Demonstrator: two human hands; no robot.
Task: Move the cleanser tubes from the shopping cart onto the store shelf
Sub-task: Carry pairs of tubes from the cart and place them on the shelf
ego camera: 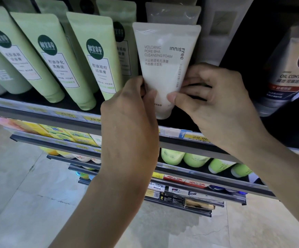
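White tube (164, 68) reads "innisfree Volcanic Pore BHA Cleansing Foam"; price tag (196, 136) seemingly "29.90".

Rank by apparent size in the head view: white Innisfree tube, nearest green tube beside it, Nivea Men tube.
1. White Innisfree tube and green tube: look alike, too close to rank.
2. Nivea Men tube: smaller, but partly cut off at the frame edge.

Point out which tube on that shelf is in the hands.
The white Innisfree tube, held low down by the left hand and right hand. The green tubes to its left stand untouched.
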